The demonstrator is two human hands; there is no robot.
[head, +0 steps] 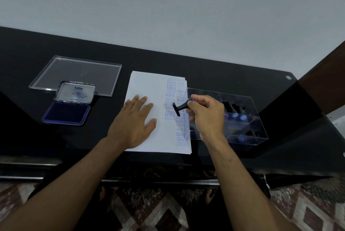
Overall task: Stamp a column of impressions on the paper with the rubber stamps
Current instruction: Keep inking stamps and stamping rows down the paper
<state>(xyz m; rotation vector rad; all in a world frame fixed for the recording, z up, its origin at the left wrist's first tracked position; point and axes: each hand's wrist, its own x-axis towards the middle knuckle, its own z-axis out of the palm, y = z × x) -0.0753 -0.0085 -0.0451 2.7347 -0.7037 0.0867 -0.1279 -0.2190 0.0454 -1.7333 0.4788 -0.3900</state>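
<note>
Head view looks down on a black table [214,79]. A sheet of paper [149,88] lies in the middle, with blue impressions [172,100] reading SAMPLE, AIR MAIL and AMENDED running down its right part. The left hand [135,120] lies flat on the paper, fingers straight and slightly spread. The right hand [206,114] holds a black rubber stamp [180,108] by its handle, fingers curled round it; the stamp is tilted, its face turned left, over the printed column. Whether it touches the sheet I cannot tell. Just right of the paper stands a clear box [248,107] with more stamps inside. At left sits an open blue ink pad [67,112], its lid [75,92] raised, and behind it a clear flat tray [80,71].
</note>
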